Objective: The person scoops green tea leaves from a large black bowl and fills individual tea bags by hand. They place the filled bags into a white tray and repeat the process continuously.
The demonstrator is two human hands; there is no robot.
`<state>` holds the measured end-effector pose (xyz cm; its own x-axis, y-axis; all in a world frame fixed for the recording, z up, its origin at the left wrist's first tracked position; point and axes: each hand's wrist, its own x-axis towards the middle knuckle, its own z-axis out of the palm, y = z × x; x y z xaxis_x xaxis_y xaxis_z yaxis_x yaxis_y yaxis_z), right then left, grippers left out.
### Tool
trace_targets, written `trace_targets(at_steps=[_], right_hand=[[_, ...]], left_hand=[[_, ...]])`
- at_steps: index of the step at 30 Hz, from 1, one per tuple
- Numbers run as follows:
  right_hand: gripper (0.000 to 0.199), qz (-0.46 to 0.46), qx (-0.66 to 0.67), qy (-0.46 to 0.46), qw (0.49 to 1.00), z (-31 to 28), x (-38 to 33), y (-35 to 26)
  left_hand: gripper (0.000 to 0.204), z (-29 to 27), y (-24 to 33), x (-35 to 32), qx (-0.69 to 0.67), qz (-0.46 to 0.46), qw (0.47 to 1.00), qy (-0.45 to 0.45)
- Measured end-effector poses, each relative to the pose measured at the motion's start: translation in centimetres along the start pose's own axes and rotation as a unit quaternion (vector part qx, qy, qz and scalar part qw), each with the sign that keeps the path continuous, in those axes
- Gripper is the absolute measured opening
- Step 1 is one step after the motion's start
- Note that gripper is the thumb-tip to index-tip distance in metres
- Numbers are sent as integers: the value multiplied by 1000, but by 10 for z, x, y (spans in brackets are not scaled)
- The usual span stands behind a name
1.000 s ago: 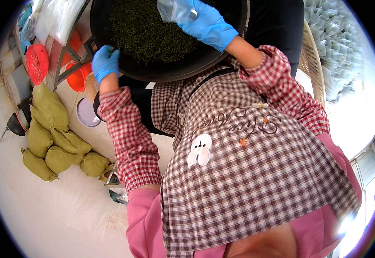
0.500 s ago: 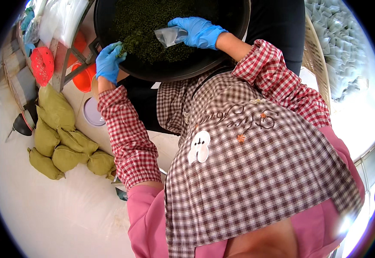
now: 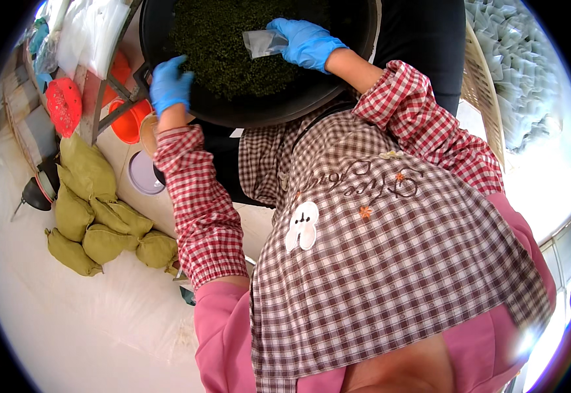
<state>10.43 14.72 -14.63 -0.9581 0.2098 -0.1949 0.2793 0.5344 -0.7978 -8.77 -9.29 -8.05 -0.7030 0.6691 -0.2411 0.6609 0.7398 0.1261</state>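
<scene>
A wide black basin (image 3: 253,116) with a heap of dark green, grain-like bits (image 3: 216,59) sits at the top of the view, in front of my lap. My right hand (image 3: 308,46), in a blue glove, pinches a small clear plastic bag (image 3: 264,43) above the heap. Over the basin's left rim is my left hand (image 3: 171,86), gloved likewise, its fingers partly spread and nothing visible in them. Its palm side is hidden.
Several tied olive-green cloth sacks (image 3: 89,167) lie on the floor to the left. Near them are a red scoop-like piece (image 3: 64,107), an orange bucket (image 3: 128,124) and a lilac lid (image 3: 146,173). On the right, a beige basket (image 3: 482,85) stands beside many clear packets (image 3: 518,78).
My left hand has drawn back from the heap, and the green clump at its fingertips is gone from them. My right hand has lifted slightly with the bag, which now lies more level.
</scene>
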Motion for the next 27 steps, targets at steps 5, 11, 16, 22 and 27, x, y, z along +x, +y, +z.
trace_targets(at_steps=[5,11,16,22,27], right_hand=[[39,-25,-8,-17,1000,-1,-1,-2],[43,-4,-3,-57,998,-9,-1,-10],[46,26,-9,-88,996,-12,0,-17],[51,33,-10,-60,998,-9,0,-5],[30,-4,-24,37,999,-2,1,4]], left_hand=[[47,52,26,7,-130,14,991,-32],[28,13,5,12,-356,-216,905,-91],[57,-37,10,-10,-483,-143,854,-126],[64,-49,0,-23,-483,-129,854,-140],[46,-55,-25,-15,-351,-141,924,53]])
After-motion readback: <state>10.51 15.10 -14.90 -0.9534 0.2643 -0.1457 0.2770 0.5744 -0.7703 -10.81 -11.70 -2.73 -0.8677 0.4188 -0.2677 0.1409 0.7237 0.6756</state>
